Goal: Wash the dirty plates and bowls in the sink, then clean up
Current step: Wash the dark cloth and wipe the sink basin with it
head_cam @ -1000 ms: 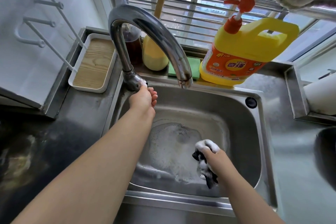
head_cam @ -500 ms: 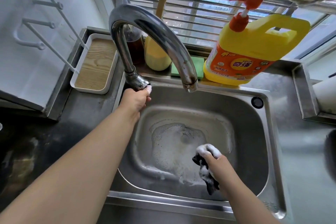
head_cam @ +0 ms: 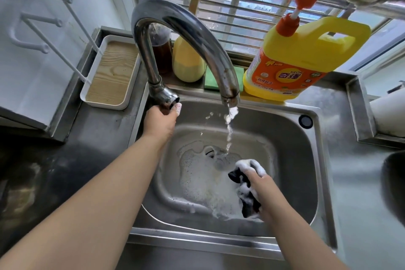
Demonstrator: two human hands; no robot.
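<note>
I note my left hand [head_cam: 161,119] wrapped around the tap handle [head_cam: 167,97] at the base of the tap [head_cam: 182,35], at the sink's [head_cam: 282,120] far left corner; the grip is curled closed on that handle. A thin stream of water [head_cam: 229,129] falls from the spout into the basin near the drain [head_cam: 210,151]. My right hand [head_cam: 260,190] sits low in the basin toward the near right corner, its grip pinching a dark cloth [head_cam: 247,195] bunched and coated in foam. The cloth lies just left of the knuckles, its long axis running from far to near. Suds cover the basin floor. A yellow detergent jug [head_cam: 302,59] stands upright on the desk's [head_cam: 359,182] far edge behind the sink, with a green sponge [head_cam: 211,81] beside it. A white tray [head_cam: 111,72] rests at the far left.
</note>
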